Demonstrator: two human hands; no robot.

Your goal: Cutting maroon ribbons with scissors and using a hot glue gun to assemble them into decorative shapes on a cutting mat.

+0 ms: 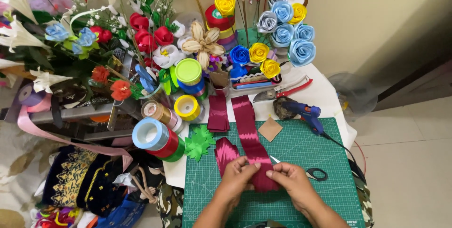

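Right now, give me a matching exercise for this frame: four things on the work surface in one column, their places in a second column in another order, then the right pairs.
Things:
1. maroon ribbon strip
2. blue glue gun
3. scissors
4. green paper leaf

Places:
A. on the left edge of the green cutting mat
B. pinched between the left hand and right hand
C. at the mat's top right corner
D. on the mat, just right of the right hand

Pairs: 1-B, 2-C, 3-D, 4-A
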